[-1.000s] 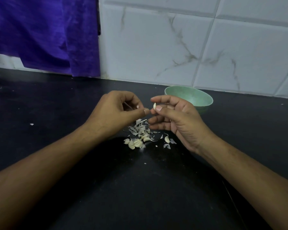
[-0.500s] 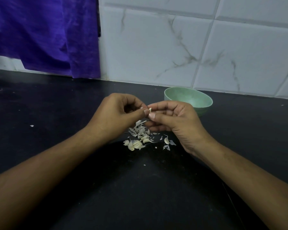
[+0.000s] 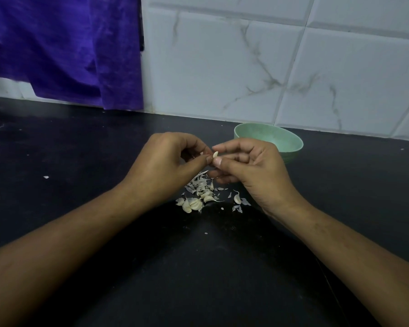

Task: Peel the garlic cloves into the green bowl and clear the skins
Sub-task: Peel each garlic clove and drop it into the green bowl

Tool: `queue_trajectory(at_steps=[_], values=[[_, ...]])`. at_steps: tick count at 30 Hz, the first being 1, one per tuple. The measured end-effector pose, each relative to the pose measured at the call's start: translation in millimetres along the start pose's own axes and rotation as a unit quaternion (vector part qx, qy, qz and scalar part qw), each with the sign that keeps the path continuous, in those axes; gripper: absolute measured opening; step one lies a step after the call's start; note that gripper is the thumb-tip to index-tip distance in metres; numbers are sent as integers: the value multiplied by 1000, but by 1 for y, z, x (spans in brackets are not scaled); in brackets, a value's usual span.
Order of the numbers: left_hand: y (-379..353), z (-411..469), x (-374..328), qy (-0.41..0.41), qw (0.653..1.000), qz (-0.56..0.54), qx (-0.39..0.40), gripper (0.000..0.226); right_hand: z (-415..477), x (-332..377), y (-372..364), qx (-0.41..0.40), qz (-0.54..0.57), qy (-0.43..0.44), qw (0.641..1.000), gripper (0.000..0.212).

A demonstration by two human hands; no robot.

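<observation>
A small pale garlic clove (image 3: 215, 155) is pinched between the fingertips of both hands above the black counter. My left hand (image 3: 168, 166) has its thumb and fingers curled against the clove from the left. My right hand (image 3: 250, 168) pinches it from the right with thumb and forefinger. Below them lies a heap of papery skins (image 3: 198, 185) and several unpeeled cloves (image 3: 193, 204), with one more clove (image 3: 237, 198) beside my right wrist. The green bowl (image 3: 291, 142) stands just behind my right hand; its inside is partly hidden.
The black counter (image 3: 80, 161) runs back to a white marbled tile wall (image 3: 246, 67). A purple cloth (image 3: 64, 48) hangs at the back left. Tiny skin flecks (image 3: 46, 177) lie scattered at the left.
My two hands have closed together on the clove; the left thumb now meets the right fingertips. The pile and bowl have not moved.
</observation>
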State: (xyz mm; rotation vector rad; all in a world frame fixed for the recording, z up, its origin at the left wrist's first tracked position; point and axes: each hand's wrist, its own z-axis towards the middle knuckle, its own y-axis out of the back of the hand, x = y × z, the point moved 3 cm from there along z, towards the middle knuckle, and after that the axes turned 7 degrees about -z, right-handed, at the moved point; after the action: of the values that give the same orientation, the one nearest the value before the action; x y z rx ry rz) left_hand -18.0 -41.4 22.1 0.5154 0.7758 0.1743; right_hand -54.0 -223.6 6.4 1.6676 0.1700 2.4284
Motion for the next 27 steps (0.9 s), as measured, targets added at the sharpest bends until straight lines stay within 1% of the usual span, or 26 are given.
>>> queue_trajectory(at_steps=[7,10,14,17,19,24,27], values=[[-1,-1,3,-12,1000,27,11,5,-2,-2,-3,11,-14,-3,1000,14],[-2,0,3,-7,1000,-1,6,6,-1,-2,-3,12,9,-2,1000,21],[-2,2,7,33,997,-67,7,9,0,-1,-5,22,42,-2,999,29],[0,3,9,53,992,-115,11,16,0,-1,-5,28,29,6,999,30],[0,3,7,54,991,-124,21,18,0,1,-4,27,17,19,999,31],[0,4,9,63,989,-128,35,13,0,3,-3,22,-6,37,999,23],[1,4,10,70,985,-155,39,26,0,4,-2,19,-15,54,998,25]])
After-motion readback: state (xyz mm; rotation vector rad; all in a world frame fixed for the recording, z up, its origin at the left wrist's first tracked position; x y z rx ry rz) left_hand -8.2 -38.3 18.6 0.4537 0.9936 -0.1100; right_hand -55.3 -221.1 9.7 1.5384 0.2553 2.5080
